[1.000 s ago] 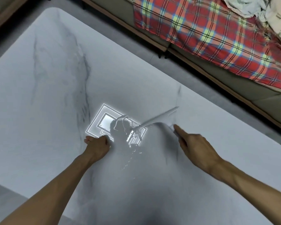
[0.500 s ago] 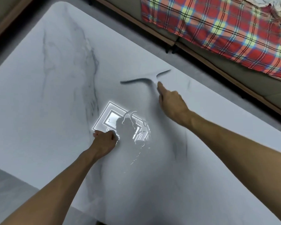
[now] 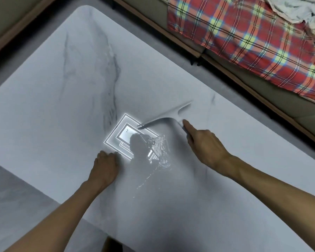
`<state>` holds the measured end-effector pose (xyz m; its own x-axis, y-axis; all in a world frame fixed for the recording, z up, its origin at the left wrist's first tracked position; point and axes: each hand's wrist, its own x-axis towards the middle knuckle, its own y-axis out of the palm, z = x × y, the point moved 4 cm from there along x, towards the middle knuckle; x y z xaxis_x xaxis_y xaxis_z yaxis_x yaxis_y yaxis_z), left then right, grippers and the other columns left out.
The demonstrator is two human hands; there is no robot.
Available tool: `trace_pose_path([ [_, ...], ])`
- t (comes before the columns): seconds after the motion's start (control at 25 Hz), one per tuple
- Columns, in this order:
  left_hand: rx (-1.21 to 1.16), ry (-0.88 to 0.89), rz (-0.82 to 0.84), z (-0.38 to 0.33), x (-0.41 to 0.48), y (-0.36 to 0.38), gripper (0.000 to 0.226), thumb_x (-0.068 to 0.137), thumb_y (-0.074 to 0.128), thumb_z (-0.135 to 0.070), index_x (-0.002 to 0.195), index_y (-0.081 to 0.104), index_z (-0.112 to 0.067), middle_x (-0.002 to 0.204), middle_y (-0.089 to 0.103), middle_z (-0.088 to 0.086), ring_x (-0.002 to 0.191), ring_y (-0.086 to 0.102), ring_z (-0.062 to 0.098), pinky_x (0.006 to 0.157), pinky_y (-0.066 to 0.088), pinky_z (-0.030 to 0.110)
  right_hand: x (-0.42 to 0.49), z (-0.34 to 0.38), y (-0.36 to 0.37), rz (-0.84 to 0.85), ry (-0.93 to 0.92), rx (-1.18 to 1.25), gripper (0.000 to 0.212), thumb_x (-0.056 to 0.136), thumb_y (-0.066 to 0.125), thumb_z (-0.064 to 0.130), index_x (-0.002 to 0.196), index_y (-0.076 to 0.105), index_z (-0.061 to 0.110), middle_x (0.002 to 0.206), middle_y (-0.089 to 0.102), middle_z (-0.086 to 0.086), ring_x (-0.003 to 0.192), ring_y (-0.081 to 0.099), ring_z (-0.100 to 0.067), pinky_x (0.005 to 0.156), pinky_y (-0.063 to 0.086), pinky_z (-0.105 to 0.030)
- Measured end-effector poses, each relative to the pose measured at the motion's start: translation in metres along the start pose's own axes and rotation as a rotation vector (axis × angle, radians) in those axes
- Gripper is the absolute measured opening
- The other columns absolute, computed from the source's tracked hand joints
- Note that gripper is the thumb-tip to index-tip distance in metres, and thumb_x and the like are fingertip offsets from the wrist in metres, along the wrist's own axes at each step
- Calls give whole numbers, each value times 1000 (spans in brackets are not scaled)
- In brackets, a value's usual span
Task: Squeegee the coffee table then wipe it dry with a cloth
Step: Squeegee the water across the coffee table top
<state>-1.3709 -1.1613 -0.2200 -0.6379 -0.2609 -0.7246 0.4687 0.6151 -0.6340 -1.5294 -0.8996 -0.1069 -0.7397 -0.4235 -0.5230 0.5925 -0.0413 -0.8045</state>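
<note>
Two hands work mid-tabletop [image 3: 44, 106]. The right hand [image 3: 205, 144] grips the squeegee [image 3: 168, 115] by its handle, forefinger stretched along it. The blade is blurred; its long axis slants, one end toward the far edge, the other over the puddle [image 3: 158, 148]. The handle points back at the right hand. The left hand [image 3: 104, 168] rests clenched near the near edge, holding nothing visible. Broad bare tabletop lies toward the rounded far-left corner.

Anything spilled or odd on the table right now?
Yes: a water puddle glints on the coffee table, between the left hand and the right hand holding the squeegee. Nothing else stands out.
</note>
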Motion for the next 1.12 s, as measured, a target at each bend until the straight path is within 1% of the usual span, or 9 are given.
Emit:
trace_pose_path([
  [0.12,49,-48,-15,15,1,-2,30,97,34,-9,117,51,6,127,43,29,117,45,40,102,39,39,65,27,-10,-85,64,50,48,101,30,19,148,23,24,96,60,-22,76,49,-35,68,39,-34],
  [0.28,-16,-78,96,25,10,5,36,99,30,-9,129,42,8,146,17,43,140,18,51,112,30,46,96,63,15,-70,35,-13,57,99,34,10,152,17,23,97,60,-22,79,51,-36,66,36,-33],
  [0.4,-74,-75,117,27,13,7,38,99,31,-12,132,40,6,151,7,41,144,7,49,113,28,46,61,70,50,22,-97,-84,60,99,36,15,153,13,28,84,55,-13,73,54,-33,61,36,-33],
  [0.6,-70,-71,138,33,15,7,39,97,30,-11,131,42,3,148,17,39,139,20,51,108,34,47,-18,27,69,145,-207,-212,64,97,38,21,152,8,37,79,42,-2,68,54,-31,59,33,-32],
  [0.68,-53,-78,149,32,16,8,42,98,29,-13,138,37,-1,151,5,41,143,5,52,112,28,48,-44,8,62,186,-212,-249,62,96,37,25,151,12,39,73,39,1,61,47,-26,58,35,-32],
  [0.76,-47,-88,162,28,17,10,43,99,28,-13,141,34,-2,151,-4,42,144,-6,51,114,23,48,-53,-4,44,205,-188,-259,59,95,37,26,150,19,40,71,42,2,60,45,-24,59,41,-34],
  [0.84,-41,-94,163,28,17,12,44,99,28,-13,141,33,-2,150,-6,43,143,-7,53,116,20,50,-37,1,29,141,-173,-202,55,95,38,27,147,26,40,76,54,-3,70,56,-30,65,47,-37],
  [0.96,-18,-93,190,28,17,14,44,100,28,-15,141,33,-2,150,-7,43,143,-7,53,117,19,50,19,29,20,15,-180,-134,50,98,37,28,146,28,36,91,63,-10,86,61,-36,72,47,-38],
  [1.12,-21,-89,196,23,18,7,45,99,33,-16,142,34,-5,151,-6,42,144,-9,51,118,17,48,54,39,36,28,-173,-123,48,101,32,28,147,26,38,96,66,-9,86,60,-36,68,44,-36],
])
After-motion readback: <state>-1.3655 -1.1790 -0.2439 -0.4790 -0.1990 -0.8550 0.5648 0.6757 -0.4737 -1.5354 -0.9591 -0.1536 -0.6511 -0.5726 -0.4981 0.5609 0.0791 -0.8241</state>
